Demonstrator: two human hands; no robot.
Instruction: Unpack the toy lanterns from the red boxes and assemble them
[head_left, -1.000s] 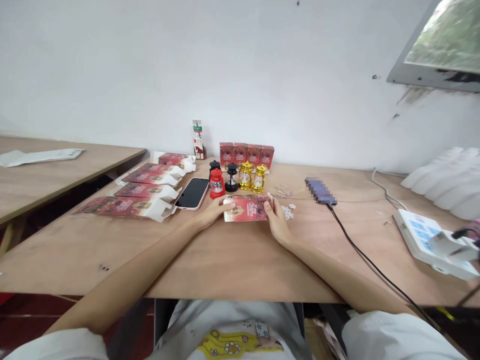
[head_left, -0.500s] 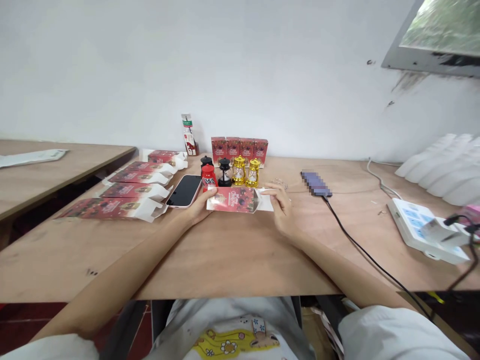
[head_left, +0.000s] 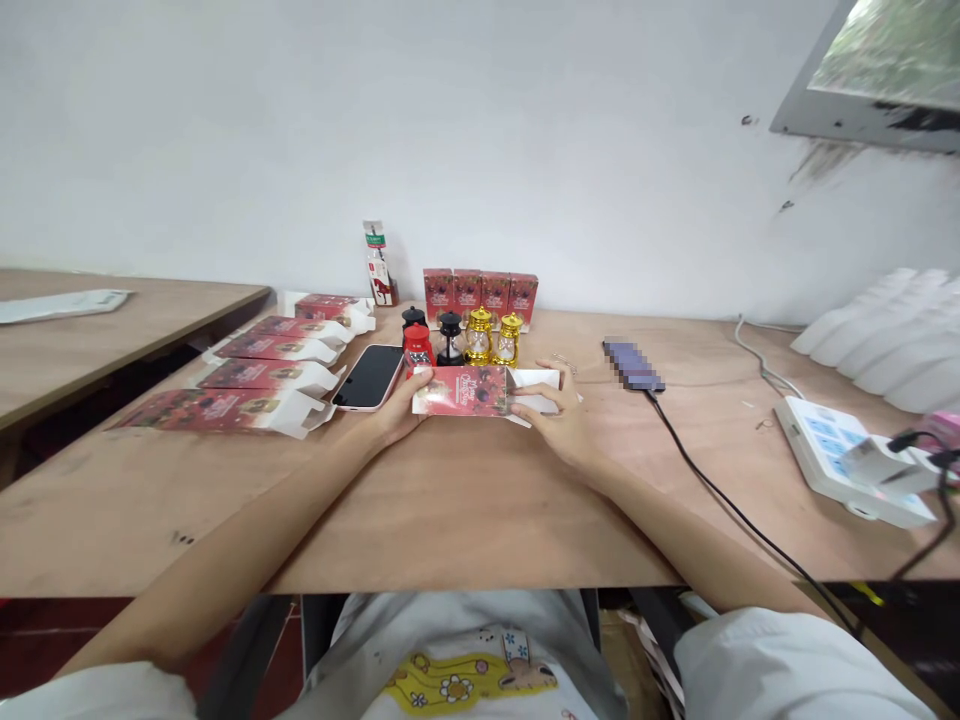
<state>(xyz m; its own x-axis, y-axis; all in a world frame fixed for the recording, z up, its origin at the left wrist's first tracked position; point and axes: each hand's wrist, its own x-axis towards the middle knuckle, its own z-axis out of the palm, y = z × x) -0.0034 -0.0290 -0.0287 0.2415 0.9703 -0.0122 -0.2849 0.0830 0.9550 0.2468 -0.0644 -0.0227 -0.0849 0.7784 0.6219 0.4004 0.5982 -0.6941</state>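
A red printed gift box (head_left: 466,391) lies on its side in front of me, its white flaps open toward the right. My left hand (head_left: 401,408) is closed on the box's left end. At the open end, my right hand (head_left: 556,415) touches the white flaps, thumb and fingers spread around them. Just behind the box stand small lanterns: a red one (head_left: 418,345), a black one (head_left: 450,340), a gold one (head_left: 478,337) and another gold lantern (head_left: 508,340). A further black lantern (head_left: 413,318) is partly hidden behind the red one.
Several red boxes with open flaps (head_left: 255,373) lie at left, beside a phone (head_left: 370,377). Closed boxes (head_left: 481,292) stand by the wall near a small packaged item (head_left: 380,265). To the right are a cabled phone (head_left: 634,366), a power strip (head_left: 847,460) and white stacked pieces (head_left: 885,335).
My right hand's fingers have shifted from the outer tip of the flap to around the box's opening, with thumb and fingers farther apart. My left hand keeps its hold.
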